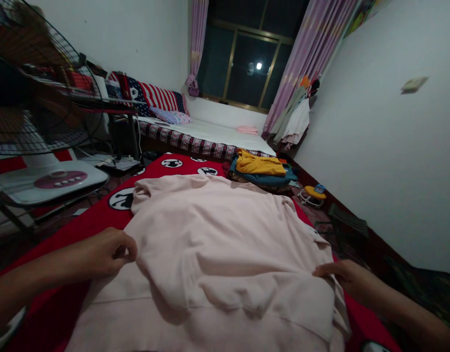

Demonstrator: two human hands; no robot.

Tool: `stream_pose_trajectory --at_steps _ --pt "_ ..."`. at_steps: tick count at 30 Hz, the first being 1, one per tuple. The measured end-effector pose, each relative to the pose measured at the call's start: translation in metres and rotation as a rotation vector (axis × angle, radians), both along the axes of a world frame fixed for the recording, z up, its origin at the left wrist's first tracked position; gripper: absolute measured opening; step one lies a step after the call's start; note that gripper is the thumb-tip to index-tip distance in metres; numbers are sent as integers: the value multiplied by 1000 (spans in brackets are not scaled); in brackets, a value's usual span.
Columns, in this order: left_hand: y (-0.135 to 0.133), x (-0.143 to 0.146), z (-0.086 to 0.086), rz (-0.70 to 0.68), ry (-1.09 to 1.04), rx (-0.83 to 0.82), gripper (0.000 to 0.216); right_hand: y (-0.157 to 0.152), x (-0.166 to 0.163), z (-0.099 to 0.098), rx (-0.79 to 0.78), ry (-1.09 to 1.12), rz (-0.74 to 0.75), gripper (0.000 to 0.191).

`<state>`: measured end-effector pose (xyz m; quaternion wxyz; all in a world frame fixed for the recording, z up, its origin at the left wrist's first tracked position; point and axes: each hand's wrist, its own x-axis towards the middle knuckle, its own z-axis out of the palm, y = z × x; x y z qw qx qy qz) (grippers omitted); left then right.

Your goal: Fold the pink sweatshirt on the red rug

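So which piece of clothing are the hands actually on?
The pale pink sweatshirt spread on the red sheet; both hands pinch its edges. The yellow garment lies folded farther back.

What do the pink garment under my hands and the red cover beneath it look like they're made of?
Pink garment: seemingly soft matte knit, cotton-like; it folds in rounded creases with no shine. Red cover: apparently thin printed woven fabric, lying flat, with black-and-white round motifs.

Pale pink garment (pixel 217 244) — red bedcover (pixel 100 220) with black-and-white roundels.
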<state>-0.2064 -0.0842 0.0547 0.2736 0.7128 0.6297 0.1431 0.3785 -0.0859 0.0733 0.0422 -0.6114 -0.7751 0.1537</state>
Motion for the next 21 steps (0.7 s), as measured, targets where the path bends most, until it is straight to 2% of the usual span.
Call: stream_pose_trajectory --at_steps 1,2,5,8,10,11,13,16,19,21 --pt "5 2 5 -67 53 -30 18 7 -8 6 32 -52 4 38" --pt "10 5 11 -78 89 -14 18 14 -19 13 79 -84 9 37" --pt "31 18 28 -26 114 136 21 36 -77 30 222 -22 92 35" --pt "58 18 37 202 42 480 29 52 -146 25 278 60 275 43" --pt "76 4 36 371 25 693 35 61 -183 10 314 45 371 50" --pt "84 -6 34 433 28 745 39 65 -196 0 326 26 402 53" --pt "97 -28 26 505 12 703 50 73 -213 -22 315 -9 428 57" --pt "106 -49 12 559 -178 428 67 81 -219 -48 269 -36 414 58" --pt "105 -50 0 579 -398 221 72 85 -216 -61 284 -33 400 58" --pt "102 -44 -4 541 -433 156 72 86 -214 -64 298 -18 393 58"
